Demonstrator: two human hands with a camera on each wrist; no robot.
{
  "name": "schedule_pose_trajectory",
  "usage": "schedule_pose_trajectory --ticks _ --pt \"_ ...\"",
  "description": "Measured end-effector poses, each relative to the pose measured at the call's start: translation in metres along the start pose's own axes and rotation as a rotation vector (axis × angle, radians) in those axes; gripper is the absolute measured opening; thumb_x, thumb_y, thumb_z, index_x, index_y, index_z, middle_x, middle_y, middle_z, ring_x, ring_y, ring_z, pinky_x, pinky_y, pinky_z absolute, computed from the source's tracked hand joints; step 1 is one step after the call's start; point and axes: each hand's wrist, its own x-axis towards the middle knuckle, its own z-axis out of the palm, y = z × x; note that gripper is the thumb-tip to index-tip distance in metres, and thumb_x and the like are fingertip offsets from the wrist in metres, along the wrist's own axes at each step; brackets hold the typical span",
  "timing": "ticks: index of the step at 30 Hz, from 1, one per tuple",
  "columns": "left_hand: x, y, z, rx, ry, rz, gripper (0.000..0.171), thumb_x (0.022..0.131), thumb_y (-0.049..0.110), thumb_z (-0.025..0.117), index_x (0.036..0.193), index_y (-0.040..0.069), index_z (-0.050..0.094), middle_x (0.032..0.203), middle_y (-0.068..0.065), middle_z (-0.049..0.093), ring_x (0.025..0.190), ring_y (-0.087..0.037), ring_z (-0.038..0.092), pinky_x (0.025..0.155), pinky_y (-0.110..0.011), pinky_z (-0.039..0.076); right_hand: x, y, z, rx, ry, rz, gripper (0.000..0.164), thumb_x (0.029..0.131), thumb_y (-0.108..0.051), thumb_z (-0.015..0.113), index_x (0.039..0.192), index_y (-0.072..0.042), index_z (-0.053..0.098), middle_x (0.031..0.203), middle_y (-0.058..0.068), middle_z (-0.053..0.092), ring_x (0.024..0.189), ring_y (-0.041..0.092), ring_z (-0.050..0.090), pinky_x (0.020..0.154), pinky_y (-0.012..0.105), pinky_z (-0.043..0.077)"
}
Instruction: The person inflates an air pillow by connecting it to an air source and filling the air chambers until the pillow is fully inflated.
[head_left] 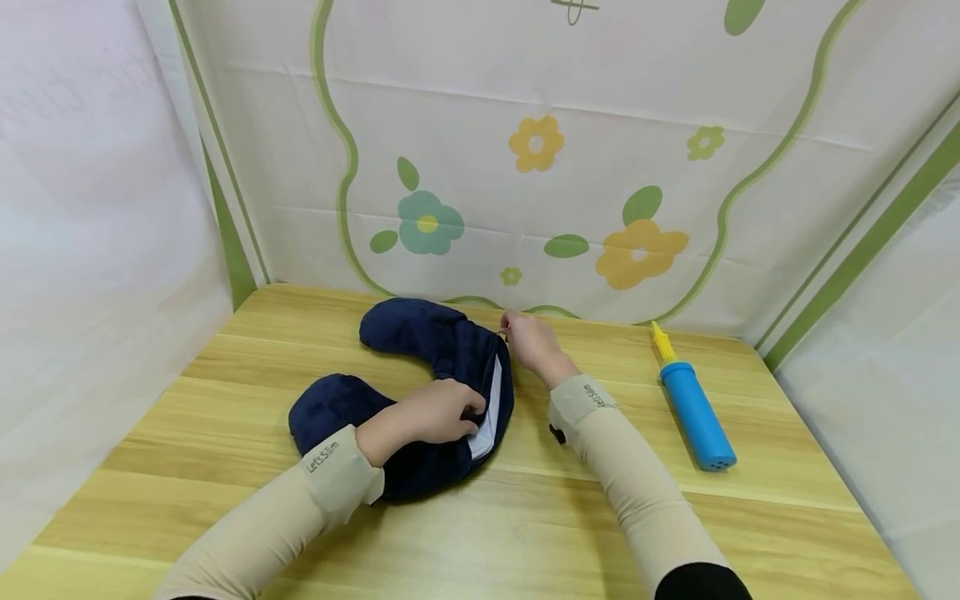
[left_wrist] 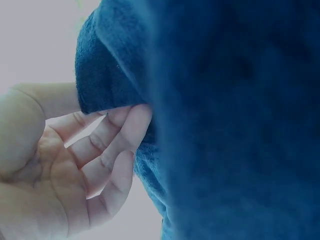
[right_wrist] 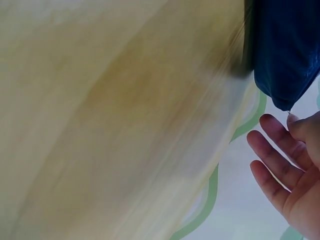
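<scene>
A navy blue plush U-shaped neck pillow point(head_left: 401, 325) lies on the table, its two ends toward the left. Along its right curve the zipper stands open, and a white inner layer point(head_left: 487, 429) shows in the gap. My left hand point(head_left: 442, 410) reaches across the pillow and pinches the cover at the opening's edge. In the left wrist view a fold of the blue cover point(left_wrist: 107, 75) is between thumb and fingers. At the far end of the opening, my right hand point(head_left: 531, 342) pinches the small zipper pull point(right_wrist: 289, 113) between thumb and finger, the other fingers spread.
A blue hand pump point(head_left: 693, 412) with a yellow nozzle point(head_left: 663, 342) lies on the wooden table point(head_left: 787, 500), right of my right forearm. White cloth walls surround the table; the back one point(head_left: 465, 100) carries printed flowers and meets the table's far edge just behind the pillow.
</scene>
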Motion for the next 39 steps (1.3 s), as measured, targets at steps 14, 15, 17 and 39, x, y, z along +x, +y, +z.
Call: schedule_pose_trajectory --ticks 14,15,17,39 --pt "0.000 0.000 0.004 -0.030 0.027 -0.110 0.025 0.096 0.011 0.069 0.076 0.014 0.055 0.063 0.003 0.040 0.054 -0.013 0.043 0.057 -0.029 0.037 -0.003 0.008 0.003 0.032 0.013 0.027 0.014 0.106 -0.015 0.059 0.111 -0.006 0.068 0.103 0.010 0.072 0.085 0.025 0.067 0.075 0.040 0.054" --pt "0.000 -0.001 0.005 -0.036 0.033 -0.114 0.025 0.096 0.011 0.069 0.076 0.014 0.054 0.063 0.003 0.040 0.054 -0.013 0.043 0.057 -0.029 0.037 -0.004 0.008 0.004 0.039 0.011 0.030 0.014 0.105 -0.015 0.060 0.111 -0.006 0.069 0.104 0.011 0.072 0.086 0.026 0.067 0.075 0.040 0.054" --pt "0.001 -0.002 0.007 -0.053 0.043 -0.122 0.023 0.096 0.010 0.069 0.078 0.013 0.054 0.064 0.003 0.040 0.055 -0.014 0.043 0.057 -0.029 0.037 -0.004 0.009 0.003 0.050 0.005 0.032 0.013 0.105 -0.015 0.061 0.111 -0.006 0.070 0.105 0.011 0.072 0.088 0.027 0.067 0.077 0.041 0.054" --pt "0.010 0.004 0.010 0.176 0.078 -0.176 0.044 0.094 0.003 0.063 0.133 0.023 0.070 0.110 -0.008 0.064 0.070 -0.020 0.054 0.059 -0.034 0.044 -0.009 0.011 -0.011 0.066 -0.125 -0.018 0.012 0.103 -0.015 0.064 0.111 -0.009 0.071 0.107 0.009 0.072 0.095 0.025 0.068 0.081 0.039 0.055"
